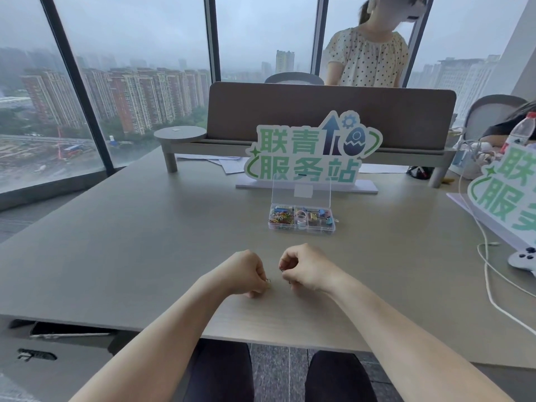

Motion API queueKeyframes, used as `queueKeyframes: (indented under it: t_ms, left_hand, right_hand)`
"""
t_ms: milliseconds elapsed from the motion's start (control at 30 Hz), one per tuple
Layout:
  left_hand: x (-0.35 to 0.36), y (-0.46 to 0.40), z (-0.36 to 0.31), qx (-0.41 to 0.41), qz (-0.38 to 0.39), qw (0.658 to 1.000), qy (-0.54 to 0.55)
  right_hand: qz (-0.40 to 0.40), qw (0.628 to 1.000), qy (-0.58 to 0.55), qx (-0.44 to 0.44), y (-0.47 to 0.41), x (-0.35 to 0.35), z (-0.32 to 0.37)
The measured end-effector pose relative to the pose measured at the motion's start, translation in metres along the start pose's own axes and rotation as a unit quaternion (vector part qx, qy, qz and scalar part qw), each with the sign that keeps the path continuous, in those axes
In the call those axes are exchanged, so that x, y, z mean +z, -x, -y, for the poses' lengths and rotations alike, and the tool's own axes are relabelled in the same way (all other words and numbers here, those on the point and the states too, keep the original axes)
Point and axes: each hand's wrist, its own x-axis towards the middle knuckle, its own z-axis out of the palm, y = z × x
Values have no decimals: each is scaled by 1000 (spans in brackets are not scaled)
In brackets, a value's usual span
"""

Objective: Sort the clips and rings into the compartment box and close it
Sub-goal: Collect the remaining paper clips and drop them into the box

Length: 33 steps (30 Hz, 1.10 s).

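Note:
A clear compartment box [301, 227] stands on the table ahead of me, its lid [301, 190] upright and open. Inside lie coloured paper clips at the left, pastel rings in the middle and binder clips at the right. My left hand [246, 272] rests near the table's front edge, fingers curled around a small metal clip [268, 281]. My right hand [304, 268] is just beside it, fingers pinched on a small dark clip [282, 267]. Both hands are well short of the box.
A green-lettered sign [311, 152] stands right behind the box. A second sign [507, 192], a white cable [490, 288], a white controller [523, 261] and a bottle [522, 132] crowd the right side. A person stands behind the desk divider [330, 111].

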Motion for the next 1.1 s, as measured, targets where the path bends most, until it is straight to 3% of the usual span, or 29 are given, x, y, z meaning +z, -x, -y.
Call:
queueKeyframes:
  t_ms: [500,700,800,1100]
  left_hand:
    - [-30,-36,-12,16,-149,985,82]
    - [-44,-60,-9,20,-170,981,89]
    - [-43,-66,-6,14,-162,983,89]
    - [-37,-71,-2,15,-162,982,99]
  right_hand:
    - [-125,990,-54,-26,-35,-25,2]
    - [89,991,87,-39,-45,-22,13]
    - [107,976,183,-52,-48,-11,20]
    - [148,938,307,-53,-58,-5,32]
